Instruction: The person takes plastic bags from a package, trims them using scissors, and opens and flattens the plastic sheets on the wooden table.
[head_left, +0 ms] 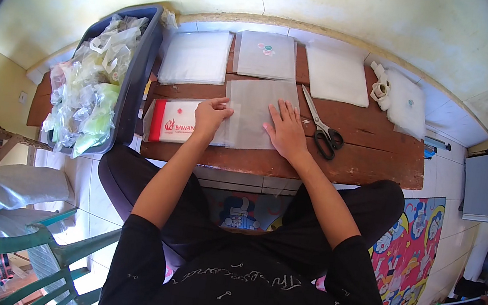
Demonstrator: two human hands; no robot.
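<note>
A clear plastic bag [257,101] lies flat on the brown wooden table [374,161] in front of me. My right hand [288,127] rests on the bag's right side, fingers stretched out and palm down. At its left edge, my left hand [213,116] has thumb and fingers closed in a pinch on the plastic. Under my left wrist is a white-and-red printed plastic pack [163,125] lettered "BAWAN", partly covered by the hand. Scissors [322,126] with black handles lie just right of my right hand, blades pointing away.
Along the back lie a left stack of clear bags [195,58], a stack with a printed mark [263,58], another stack [337,75] and a pack [407,103] beside white rolls [380,87]. A dark bin [136,75] of crumpled plastic stands left. A green chair [50,244] is lower left.
</note>
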